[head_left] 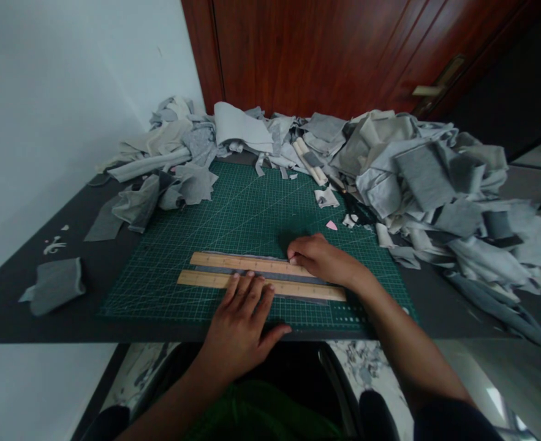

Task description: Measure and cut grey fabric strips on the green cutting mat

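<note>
on the desk [93, 275]: a green cutting mat [169, 257], gridded; i take it to be there to guard the surface and offer straight lines.
grey cloth [288, 278]: lies flat on the mat, largely beneath two rulers; shows between them and past the near one.
far ruler [242, 263]: wooden, marked, set along the cloth's far side, apparently to keep that side straight.
near ruler [307, 290]: wooden, roughly parallel to the first, a narrow band of cloth between.
left grip [245, 312]: spread wide, fingertips on the near ruler, nothing clasped; i judge the pressure stops slipping.
right grip [320, 256]: curled narrow at the far ruler's outer edge; i cannot tell whether it pinches cloth or only touches.
left heap [173, 144], right heap [399, 162]: grey and pale fabric scraps, banked around the mat, i suppose to stay out of the hands' way.
loose items: pink scrap [331, 225] on the mat, well apart from the rulers; folded grey piece [59, 285] beyond its left edge.
</note>
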`<state>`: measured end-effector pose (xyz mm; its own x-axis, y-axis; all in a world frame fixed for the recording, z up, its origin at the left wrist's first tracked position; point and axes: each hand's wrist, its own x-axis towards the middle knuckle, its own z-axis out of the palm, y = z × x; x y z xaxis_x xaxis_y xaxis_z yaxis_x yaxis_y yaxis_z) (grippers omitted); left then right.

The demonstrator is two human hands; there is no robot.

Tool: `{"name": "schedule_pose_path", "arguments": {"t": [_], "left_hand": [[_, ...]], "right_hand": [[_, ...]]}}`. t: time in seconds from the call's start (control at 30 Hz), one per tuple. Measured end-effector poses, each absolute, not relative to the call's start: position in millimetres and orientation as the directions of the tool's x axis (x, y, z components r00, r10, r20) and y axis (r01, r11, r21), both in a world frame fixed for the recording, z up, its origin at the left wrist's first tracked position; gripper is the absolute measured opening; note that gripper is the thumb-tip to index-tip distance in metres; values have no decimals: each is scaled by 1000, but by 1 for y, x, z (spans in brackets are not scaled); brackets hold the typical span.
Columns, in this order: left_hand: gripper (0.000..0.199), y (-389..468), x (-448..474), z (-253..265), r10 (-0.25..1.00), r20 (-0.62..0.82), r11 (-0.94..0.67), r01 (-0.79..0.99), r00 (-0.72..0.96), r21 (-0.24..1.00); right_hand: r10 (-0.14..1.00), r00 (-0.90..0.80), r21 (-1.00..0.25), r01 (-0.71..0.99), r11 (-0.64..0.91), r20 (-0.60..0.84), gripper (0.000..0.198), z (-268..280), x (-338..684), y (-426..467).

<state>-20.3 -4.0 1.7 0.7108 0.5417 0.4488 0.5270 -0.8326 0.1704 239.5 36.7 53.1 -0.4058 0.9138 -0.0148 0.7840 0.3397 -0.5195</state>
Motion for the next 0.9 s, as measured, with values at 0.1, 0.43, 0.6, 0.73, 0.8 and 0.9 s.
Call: {"name": "schedule_pose_path", "arguments": {"t": [0.1, 0.43, 0.6, 0.73, 0.8, 0.9], "left_hand": [[60, -5, -20, 1, 550, 440, -826, 539, 710, 164], [64, -6, -17, 0, 583, 415, -803, 572, 698, 165], [64, -6, -18, 0, 578, 410, -807, 570, 705, 158], [67, -7, -19, 2, 568, 396, -814, 564, 722, 139], [69, -8, -19, 3, 568, 381, -815, 564, 730, 134], [73, -9, -19, 4, 569, 366, -816, 562, 737, 138]], "right_hand": [[912, -411, -505, 786, 356, 2, 20, 52, 238, 38], [910, -413, -523, 767, 371, 40, 19, 44, 241, 47], [916, -400, -542, 766, 345, 19, 20, 44, 243, 47], [913, -407, -557, 753, 352, 27, 20, 44, 243, 46], [912, -410, -575, 740, 348, 25, 20, 43, 243, 45], [914, -406, -589, 733, 340, 22, 20, 45, 243, 45]]}}
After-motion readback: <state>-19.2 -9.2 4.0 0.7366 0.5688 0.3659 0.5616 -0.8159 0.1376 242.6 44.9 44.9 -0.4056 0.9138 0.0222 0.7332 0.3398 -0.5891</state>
